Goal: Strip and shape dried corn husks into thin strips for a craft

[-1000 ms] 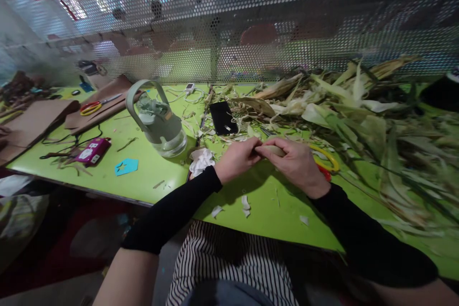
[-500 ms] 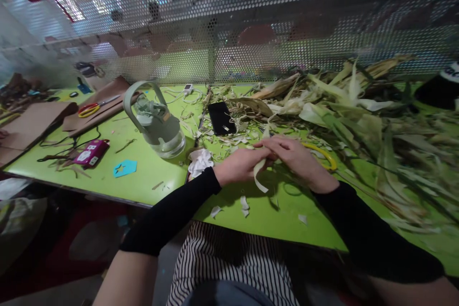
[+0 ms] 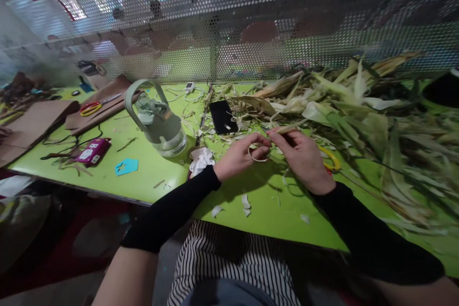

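Note:
My left hand (image 3: 241, 153) is closed in a pinch on a narrow strip of corn husk (image 3: 258, 160), whose thin end curls below the fingers. Close beside it, my right hand (image 3: 304, 160) also pinches pale husk (image 3: 289, 128), which lies along the top of its fingers. The fingertips of both hands nearly meet over the green table (image 3: 258, 217). Whether both hold one single strip I cannot tell. A yellow handle loop (image 3: 333, 158), with a bit of red, shows beside my right wrist. Short husk scraps (image 3: 245, 202) lie below the hands.
A heap of corn husks (image 3: 355, 105) covers the right side. Behind my hands lies a black phone (image 3: 223, 117) among shreds. To the left are a water bottle (image 3: 165, 131), crumpled tissue (image 3: 201, 158), a purple box (image 3: 93, 152), a blue tag (image 3: 126, 166) and scissors (image 3: 91, 108).
My hands have drawn slightly apart from their overlapped position. The wide strip hanging between them is now out of that place, and a thin curl shows under my left fingers.

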Demonstrator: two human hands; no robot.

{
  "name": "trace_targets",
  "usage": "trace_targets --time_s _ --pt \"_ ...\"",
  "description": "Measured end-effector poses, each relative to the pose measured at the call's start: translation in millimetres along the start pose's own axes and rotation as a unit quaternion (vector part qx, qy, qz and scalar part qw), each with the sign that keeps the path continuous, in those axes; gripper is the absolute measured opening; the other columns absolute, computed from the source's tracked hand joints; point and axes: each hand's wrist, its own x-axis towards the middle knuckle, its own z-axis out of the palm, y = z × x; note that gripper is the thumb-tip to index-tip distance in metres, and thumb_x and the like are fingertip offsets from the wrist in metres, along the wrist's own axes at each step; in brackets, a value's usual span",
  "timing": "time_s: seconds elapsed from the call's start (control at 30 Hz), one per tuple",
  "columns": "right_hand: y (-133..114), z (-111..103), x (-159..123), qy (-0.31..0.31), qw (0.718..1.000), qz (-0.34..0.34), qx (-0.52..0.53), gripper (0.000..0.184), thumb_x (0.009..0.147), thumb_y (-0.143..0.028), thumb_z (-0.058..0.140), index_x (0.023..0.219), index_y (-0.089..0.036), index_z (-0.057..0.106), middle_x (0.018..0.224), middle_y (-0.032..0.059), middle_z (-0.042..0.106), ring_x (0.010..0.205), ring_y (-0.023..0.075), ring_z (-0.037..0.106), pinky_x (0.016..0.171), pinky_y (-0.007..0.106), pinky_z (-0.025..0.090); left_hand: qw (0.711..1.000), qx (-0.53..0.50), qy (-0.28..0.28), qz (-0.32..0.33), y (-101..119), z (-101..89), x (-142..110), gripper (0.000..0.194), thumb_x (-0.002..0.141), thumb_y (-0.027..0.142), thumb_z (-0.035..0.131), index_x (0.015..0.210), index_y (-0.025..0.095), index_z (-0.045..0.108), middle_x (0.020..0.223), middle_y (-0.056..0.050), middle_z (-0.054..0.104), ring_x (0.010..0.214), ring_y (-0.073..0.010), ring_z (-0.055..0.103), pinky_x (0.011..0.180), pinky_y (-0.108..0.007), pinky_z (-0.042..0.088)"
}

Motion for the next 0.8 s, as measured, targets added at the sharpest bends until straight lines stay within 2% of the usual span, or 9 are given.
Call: trace_targets --time_s 0.13,0.27,0.37,0.5,0.63,0.8 --pt "3 1 0 0.009 0.997 -0.070 0.007 0.025 0.088 -0.048 0.067 0.085 -0.024 0.074 0.095 0.0055 0.077 0.093 0.0238 0.071 0.088 0.040 0.055 0.997 -0.067 0.021 -0.040 1 1.1 1 0.021 0.089 0.034 0.066 0.094 0.017 0.055 0.100 -0.003 0.058 0.076 -0.0097 0.066 0.080 -0.033 0.055" --pt "6 1 1 0.010 0.994 -0.105 -0.018 0.024 0.090 -0.046 0.065 0.086 -0.025 0.076 0.093 0.0050 0.078 0.092 0.0237 0.071 0.088 0.040 0.056 0.993 -0.098 0.030 -0.051 5 2.8 1 0.021 0.089 0.032 0.067 0.091 0.016 0.053 0.091 0.000 0.057 0.075 -0.0084 0.064 0.081 -0.031 0.056" --pt "3 0 0 -0.003 0.995 -0.093 -0.025 0.024 0.090 -0.046 0.064 0.089 -0.025 0.076 0.095 0.0050 0.077 0.090 0.0231 0.071 0.084 0.038 0.056 0.987 -0.134 0.042 -0.075 7 4.3 2 0.018 0.091 0.026 0.065 0.089 0.017 0.050 0.087 0.002 0.056 0.075 -0.0083 0.065 0.083 -0.032 0.056" --pt "-1 -1 -3 -0.007 0.998 -0.043 -0.038 0.028 0.089 -0.050 0.063 0.090 -0.024 0.075 0.097 0.0064 0.076 0.083 0.0223 0.068 0.075 0.035 0.054 0.978 -0.165 0.066 -0.113 12 5.5 4 0.015 0.094 0.020 0.061 0.088 0.017 0.047 0.081 0.005 0.054 0.071 -0.0064 0.065 0.086 -0.032 0.057" --pt "0 -2 -3 -0.022 0.998 -0.022 -0.058 0.034 0.087 -0.055 0.064 0.091 -0.023 0.074 0.080 0.0038 0.072 0.063 0.0178 0.059 0.059 0.031 0.047 0.974 -0.173 0.068 -0.128 16 5.4 3 0.015 0.096 0.021 0.058 0.089 0.018 0.046 0.074 0.006 0.055 0.067 -0.0060 0.066 0.078 -0.026 0.057" --pt "4 -3 -2 -0.051 0.996 -0.016 -0.068 0.037 0.087 -0.059 0.064 0.093 -0.023 0.073 0.073 0.0017 0.069 0.058 0.0167 0.056 0.054 0.030 0.043 0.971 -0.175 0.068 -0.146 16 4.3 3 0.016 0.098 0.028 0.056 0.091 0.019 0.045 0.071 0.006 0.055 0.062 -0.0071 0.065 0.074 -0.027 0.057"
